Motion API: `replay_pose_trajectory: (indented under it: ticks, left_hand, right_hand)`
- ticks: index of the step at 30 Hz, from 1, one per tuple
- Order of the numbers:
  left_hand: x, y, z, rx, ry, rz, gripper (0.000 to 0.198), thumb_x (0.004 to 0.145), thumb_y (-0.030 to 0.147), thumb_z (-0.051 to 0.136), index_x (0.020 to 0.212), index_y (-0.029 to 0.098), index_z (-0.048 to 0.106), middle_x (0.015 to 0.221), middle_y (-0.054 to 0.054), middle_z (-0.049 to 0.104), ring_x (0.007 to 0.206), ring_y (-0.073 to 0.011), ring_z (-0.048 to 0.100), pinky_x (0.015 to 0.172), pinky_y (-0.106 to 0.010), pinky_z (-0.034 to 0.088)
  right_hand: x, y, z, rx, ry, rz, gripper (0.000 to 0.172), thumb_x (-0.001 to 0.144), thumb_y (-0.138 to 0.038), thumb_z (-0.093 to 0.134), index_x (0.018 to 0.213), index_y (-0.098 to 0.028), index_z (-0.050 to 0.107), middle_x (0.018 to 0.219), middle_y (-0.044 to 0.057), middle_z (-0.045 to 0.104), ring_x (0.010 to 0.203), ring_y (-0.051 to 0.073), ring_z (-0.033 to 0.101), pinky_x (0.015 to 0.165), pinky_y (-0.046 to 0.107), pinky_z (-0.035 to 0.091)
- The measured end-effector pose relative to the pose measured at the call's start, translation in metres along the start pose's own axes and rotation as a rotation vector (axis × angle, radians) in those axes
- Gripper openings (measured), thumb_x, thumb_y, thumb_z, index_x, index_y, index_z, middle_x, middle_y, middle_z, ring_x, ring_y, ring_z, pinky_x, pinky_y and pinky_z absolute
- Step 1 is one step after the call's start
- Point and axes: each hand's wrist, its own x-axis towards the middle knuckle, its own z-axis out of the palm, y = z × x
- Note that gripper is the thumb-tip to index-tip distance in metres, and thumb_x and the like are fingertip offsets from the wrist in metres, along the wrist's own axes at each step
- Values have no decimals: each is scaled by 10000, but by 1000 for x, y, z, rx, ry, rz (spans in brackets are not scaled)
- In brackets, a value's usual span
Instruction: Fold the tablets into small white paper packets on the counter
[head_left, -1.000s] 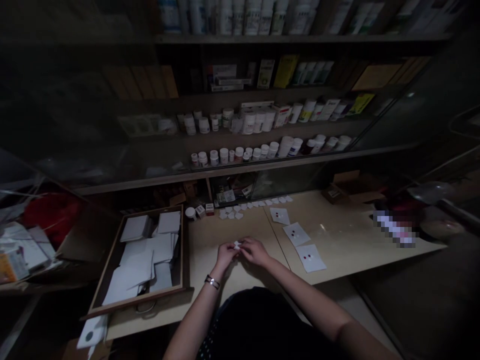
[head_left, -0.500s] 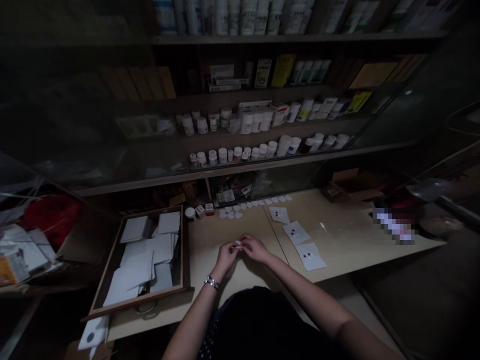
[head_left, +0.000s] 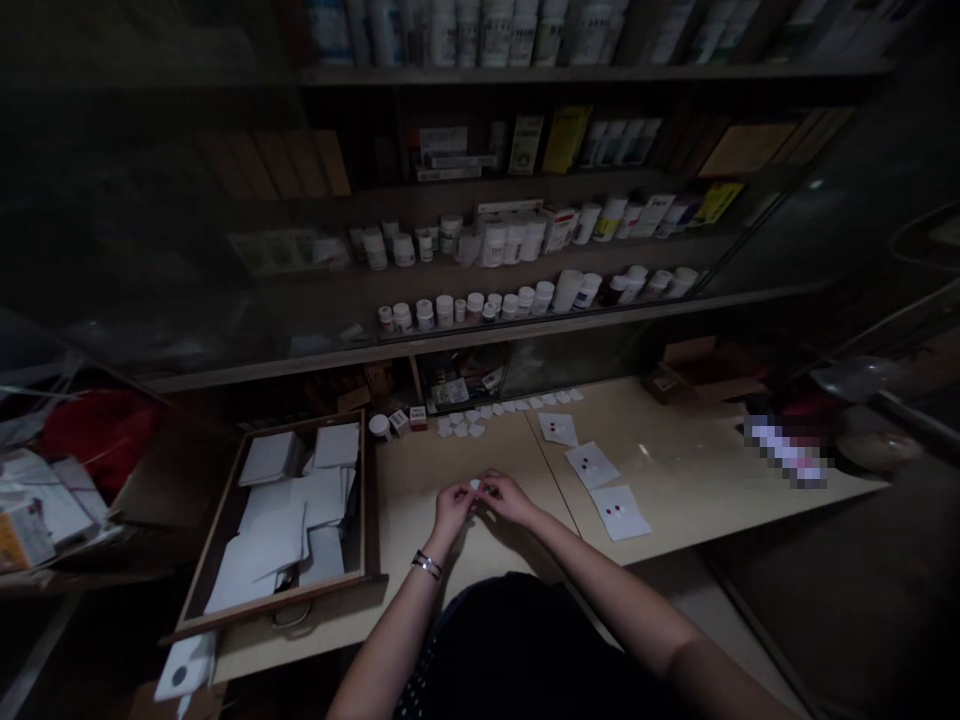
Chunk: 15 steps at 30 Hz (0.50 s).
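Observation:
My left hand [head_left: 453,508] and my right hand [head_left: 507,498] meet over the tabletop, fingertips pinched on a small folded white paper packet [head_left: 475,485]. Most of the packet is hidden by the fingers. To the right, three square white paper sheets lie in a slanting row; the nearest sheet [head_left: 630,520] bears red and white pills, as do the middle sheet [head_left: 600,462] and the far sheet [head_left: 557,424]. Beyond my hands, several small folded paper packets [head_left: 474,418] form a line along the back of the table.
An open wooden drawer [head_left: 373,520] of loose white papers sits at the left, beside a white jar [head_left: 379,428] and small boxes [head_left: 418,418]. Shelves of medicine bottles [head_left: 495,245] rise behind. A cardboard box [head_left: 712,385] stands at the back right of the table [head_left: 675,450].
My fingers have shifted slightly on the folded packet, and more of its white top shows between them. The sheets, pills and other packets have stayed in place.

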Motion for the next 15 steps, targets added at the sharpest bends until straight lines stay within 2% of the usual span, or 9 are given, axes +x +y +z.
replay_pose_trajectory:
  ticks: [4,6,8,10,15]
  left_hand:
    - [4,2,5,-123,102,22,424,503,391,832,696,183,518,528,38,596,466,-119,578,473,-209,463]
    - [6,5,7,-144,128,52,427,523,362,820,756,191,505,514,52,592,451,-119,576,472,-206,462]
    - [8,8,8,-146,149,75,412,556,341,801,803,190,507,507,56,591,462,-125,591,489,-206,467]
    - [8,8,9,-132,170,78,395,579,334,785,824,189,511,498,59,584,475,-134,607,500,-206,468]
    - [9,3,6,-128,157,33,369,601,366,783,812,171,551,510,37,598,494,-149,630,515,-219,483]
  right_hand:
    - [3,1,10,87,98,76,150,808,-296,616,718,-176,627,740,36,631,726,171,580,650,254,452]
    - [6,2,16,205,197,149,143,761,-288,641,855,-182,626,710,9,615,674,158,577,622,250,453]
    - [10,3,21,353,297,227,387,691,-277,682,1052,-192,575,691,-29,592,626,144,572,590,242,453]
    - [14,4,23,466,360,287,586,624,-268,717,1166,-202,504,655,-66,560,580,131,559,559,231,443]
    - [19,5,20,549,337,365,697,548,-254,741,1188,-209,469,589,-102,521,507,110,517,493,206,390]
